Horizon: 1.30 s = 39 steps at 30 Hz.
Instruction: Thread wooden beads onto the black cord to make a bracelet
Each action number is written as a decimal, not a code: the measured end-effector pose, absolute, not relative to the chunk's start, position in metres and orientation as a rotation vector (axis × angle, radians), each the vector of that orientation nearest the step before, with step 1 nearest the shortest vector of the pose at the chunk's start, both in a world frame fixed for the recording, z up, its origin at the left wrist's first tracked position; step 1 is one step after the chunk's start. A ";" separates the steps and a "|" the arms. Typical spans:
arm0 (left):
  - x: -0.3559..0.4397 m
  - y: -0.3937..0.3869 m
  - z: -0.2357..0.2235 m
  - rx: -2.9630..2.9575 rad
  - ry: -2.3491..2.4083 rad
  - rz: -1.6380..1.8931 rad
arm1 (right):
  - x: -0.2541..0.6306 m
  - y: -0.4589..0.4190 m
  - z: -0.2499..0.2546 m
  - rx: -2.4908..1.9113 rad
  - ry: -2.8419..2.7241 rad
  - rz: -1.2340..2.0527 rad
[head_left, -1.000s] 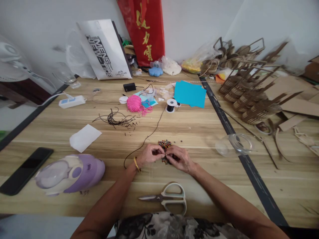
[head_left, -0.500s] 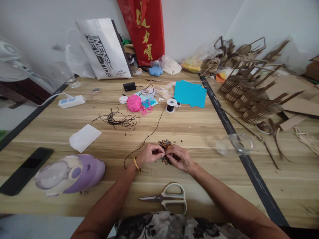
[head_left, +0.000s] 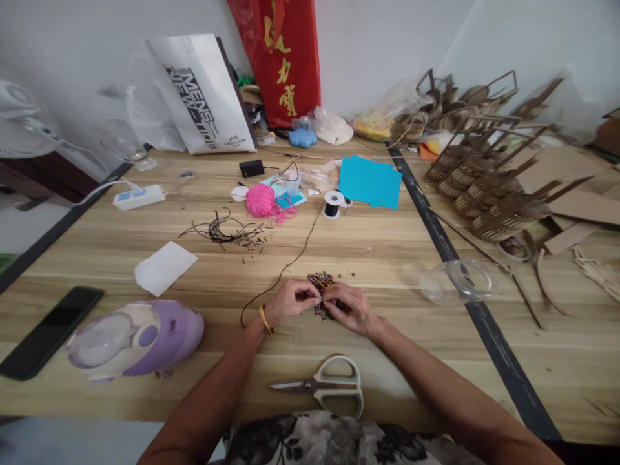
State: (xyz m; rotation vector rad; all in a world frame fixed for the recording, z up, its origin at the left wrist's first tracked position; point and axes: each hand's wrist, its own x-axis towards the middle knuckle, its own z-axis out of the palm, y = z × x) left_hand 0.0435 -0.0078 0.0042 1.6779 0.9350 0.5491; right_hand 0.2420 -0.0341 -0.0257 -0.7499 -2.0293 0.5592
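Note:
Over a small heap of mixed-colour beads [head_left: 320, 279], my two hands meet almost tip to tip. My left hand [head_left: 293, 298], with a gold bangle at the wrist, is closed in a pinch at the heap's left side. My right hand [head_left: 352, 309] pinches from the other side, its fingertips almost touching the left ones. Whatever lies between the fingers is too small to make out. A black cord [head_left: 293, 261] runs from a white spool [head_left: 332, 205] down to my left wrist, where it passes out of sight. Scissors [head_left: 317, 385] lie below the hands, near my body.
Left of my arms are a purple-and-white device [head_left: 159, 337], a phone [head_left: 51, 332] and a white paper piece [head_left: 165, 268]. Farther back lie black cord scraps [head_left: 223, 230], pink yarn [head_left: 261, 200] and blue sheets [head_left: 370, 183]. A clear jar [head_left: 455, 282] and small woven baskets [head_left: 484, 187] are rightward.

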 end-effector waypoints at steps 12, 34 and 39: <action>0.043 -0.006 -0.003 1.697 0.925 0.562 | 0.243 -0.034 -0.026 -0.757 -2.040 0.582; 0.040 -0.005 0.000 1.709 0.907 0.581 | 0.241 -0.034 -0.021 -0.742 -2.031 0.558; 0.039 -0.004 -0.003 1.682 0.910 0.588 | 0.241 -0.034 -0.023 -0.741 -2.033 0.569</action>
